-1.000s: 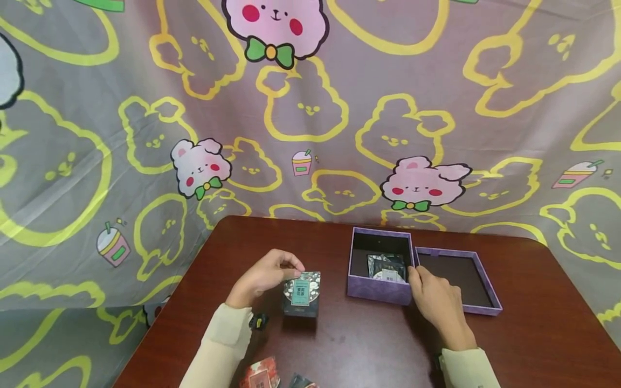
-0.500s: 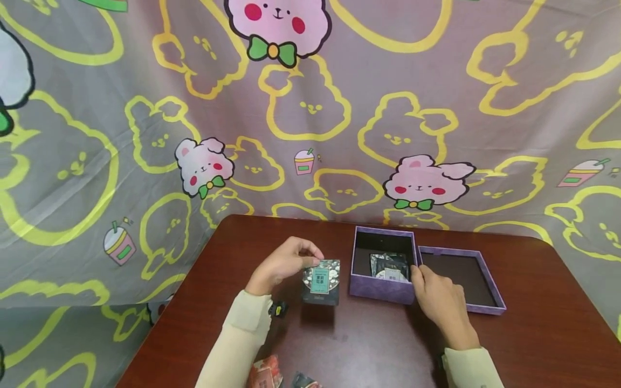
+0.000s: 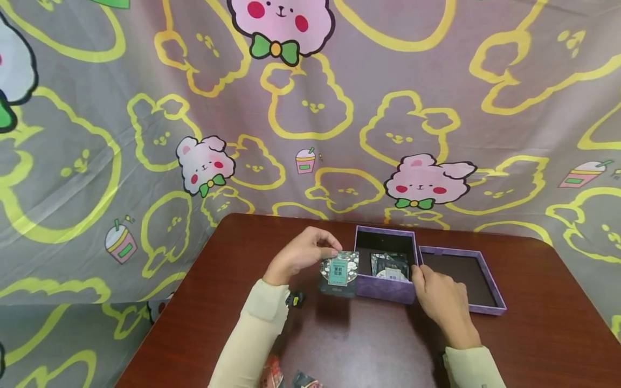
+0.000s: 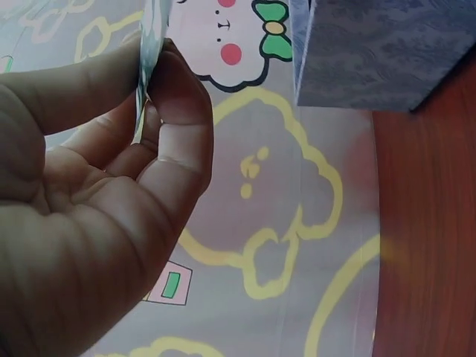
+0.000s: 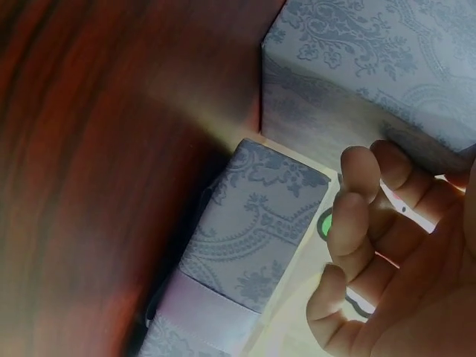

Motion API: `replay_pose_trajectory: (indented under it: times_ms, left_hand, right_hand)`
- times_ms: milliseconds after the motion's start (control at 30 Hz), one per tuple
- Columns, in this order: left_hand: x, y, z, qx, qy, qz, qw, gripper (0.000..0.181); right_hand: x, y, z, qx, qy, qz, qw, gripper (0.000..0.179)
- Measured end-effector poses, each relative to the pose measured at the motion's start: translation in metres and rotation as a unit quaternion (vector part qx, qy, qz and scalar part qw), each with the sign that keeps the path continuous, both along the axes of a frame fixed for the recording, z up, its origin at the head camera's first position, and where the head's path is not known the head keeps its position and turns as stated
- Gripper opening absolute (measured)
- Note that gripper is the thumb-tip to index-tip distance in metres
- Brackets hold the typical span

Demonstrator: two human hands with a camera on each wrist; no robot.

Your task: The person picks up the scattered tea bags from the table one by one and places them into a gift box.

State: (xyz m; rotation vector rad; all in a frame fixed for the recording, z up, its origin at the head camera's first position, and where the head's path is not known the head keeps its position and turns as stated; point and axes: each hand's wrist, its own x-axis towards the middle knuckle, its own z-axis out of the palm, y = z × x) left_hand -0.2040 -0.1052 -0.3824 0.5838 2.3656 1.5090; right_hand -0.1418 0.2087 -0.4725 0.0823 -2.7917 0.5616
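Note:
My left hand (image 3: 303,254) pinches the top edge of a dark tea sachet (image 3: 338,274) with a teal label and white flowers. The sachet hangs upright above the table, overlapping the left front corner of a purple box (image 3: 388,291) in the head view. Edge-on, the sachet (image 4: 152,44) shows between thumb and fingertips in the left wrist view. Several similar sachets (image 3: 391,265) lie inside the box. My right hand (image 3: 442,299) holds the box at its right wall near the front corner; its other fingers (image 5: 348,234) curl loosely beside the box.
The shallow purple lid (image 3: 453,277) lies inside-up to the right of the box, behind my right hand. At the near edge of view are a red packet (image 3: 274,374) and a dark packet (image 3: 305,380). A cartoon-print curtain (image 3: 339,124) hangs behind the table.
My left hand has carried the sachet rightward and slightly away from me, up to the box. The right hand keeps its place at the box's wall.

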Motion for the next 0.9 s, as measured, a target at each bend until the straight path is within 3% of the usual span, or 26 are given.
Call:
replay_pose_trajectory:
  times_ms: [200,567,900]
  left_hand:
    - [-0.006,0.011,0.0,0.002,0.013,-0.007,0.9999,0.01]
    - [-0.017,0.036,0.011,-0.021,0.016,-0.015,0.9996,0.007]
    - [-0.021,0.044,0.007,-0.008,0.001,-0.023,0.9997,0.007]
  right_hand:
    - [0.0,0.001,0.001,0.01,0.013,-0.001,0.9999,0.044]
    - [0.0,-0.001,0.004,0.028,0.022,0.003,0.9994,0.043]
    - [0.001,-0.001,0.004,0.032,0.046,0.0,0.9984,0.041]
